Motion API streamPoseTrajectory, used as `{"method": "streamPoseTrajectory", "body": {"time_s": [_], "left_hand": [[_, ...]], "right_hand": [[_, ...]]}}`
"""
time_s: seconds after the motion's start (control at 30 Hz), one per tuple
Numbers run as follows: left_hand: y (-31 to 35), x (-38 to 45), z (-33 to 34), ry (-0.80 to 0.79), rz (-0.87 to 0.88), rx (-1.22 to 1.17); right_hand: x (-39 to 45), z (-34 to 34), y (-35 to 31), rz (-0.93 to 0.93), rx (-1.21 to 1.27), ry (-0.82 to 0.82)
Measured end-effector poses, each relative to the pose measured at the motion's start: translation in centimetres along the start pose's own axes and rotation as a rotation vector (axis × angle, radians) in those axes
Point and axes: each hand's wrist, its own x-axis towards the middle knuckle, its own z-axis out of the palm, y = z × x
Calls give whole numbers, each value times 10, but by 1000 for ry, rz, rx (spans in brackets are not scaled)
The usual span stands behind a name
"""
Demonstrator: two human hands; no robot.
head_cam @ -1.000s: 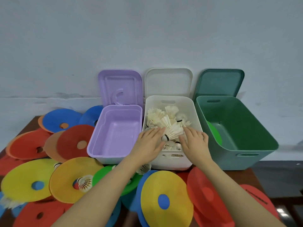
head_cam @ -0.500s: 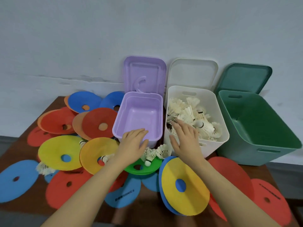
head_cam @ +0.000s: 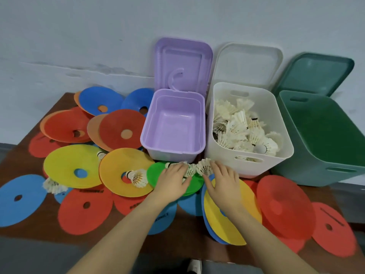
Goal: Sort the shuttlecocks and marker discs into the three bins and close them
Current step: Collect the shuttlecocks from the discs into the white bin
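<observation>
Head view: your hands have dropped from the bins to the green marker disc (head_cam: pixel 158 176). Left hand (head_cam: pixel 172 181) covers one shuttlecock (head_cam: pixel 190 171), right hand (head_cam: pixel 223 181) touches another (head_cam: pixel 204 167), skirt toward 12 o'clock; grips unclear.

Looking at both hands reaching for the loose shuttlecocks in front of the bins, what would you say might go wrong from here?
1. The left hand and right hand lie over white feather shuttlecocks on the green marker disc; pressing may crush feathers.
2. The white plastic bin already looks fairly full, so added ones might spill.
3. Another shuttlecock sits partly under the yellow marker disc and could be missed.
</observation>
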Motion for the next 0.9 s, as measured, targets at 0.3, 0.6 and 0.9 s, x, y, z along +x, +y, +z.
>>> {"method": "streamPoseTrajectory", "body": {"time_s": [0.3, 0.6, 0.9], "left_hand": [[-16, -11, 15, -72, -60, -99], [-8, 9, 17, -195, -23, -15], [-7, 17, 23, -58, -53, 71]], "right_hand": [[-6, 21, -11, 150, 219, 25], [-11, 37, -7, 183, 349, 54], [-7, 45, 0, 184, 338, 112]]}}
